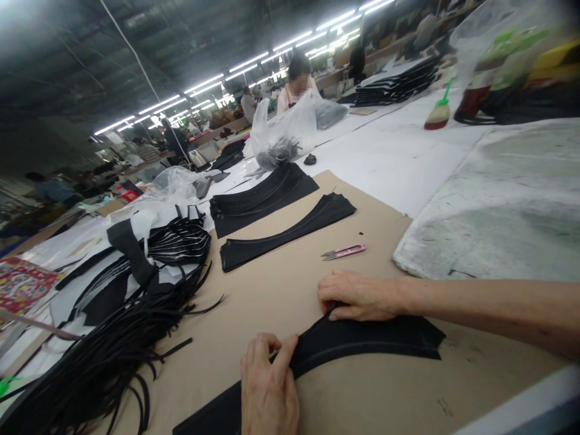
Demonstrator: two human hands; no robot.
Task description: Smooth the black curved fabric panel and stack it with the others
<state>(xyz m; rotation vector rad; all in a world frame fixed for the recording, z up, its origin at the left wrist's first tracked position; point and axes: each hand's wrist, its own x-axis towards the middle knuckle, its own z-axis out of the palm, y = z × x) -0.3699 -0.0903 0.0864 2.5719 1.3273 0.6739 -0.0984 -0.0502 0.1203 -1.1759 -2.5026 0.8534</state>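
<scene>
A long curved black fabric piece (362, 338) lies on the brown board (290, 290) in front of me. My left hand (270, 380) rests over its left part, with thumb and fingers bent together at the upper edge. Farther right, my right hand (357, 295) has its curled fingers on the same edge. Both hands are closed on the fabric. Pink-handled thread snips (344, 252) lie just beyond my right hand. Two more sets of curved black pieces sit farther back, a narrow stack (285, 235) and a wider stack (263, 196).
Black strips (122, 344) are heaped at the left, some reaching onto the board. A pale stained slab (498, 199) lies at right. Behind are a clear plastic bag (285, 133), a glue bottle with a green nozzle (438, 113) and a person (296, 90) across the table.
</scene>
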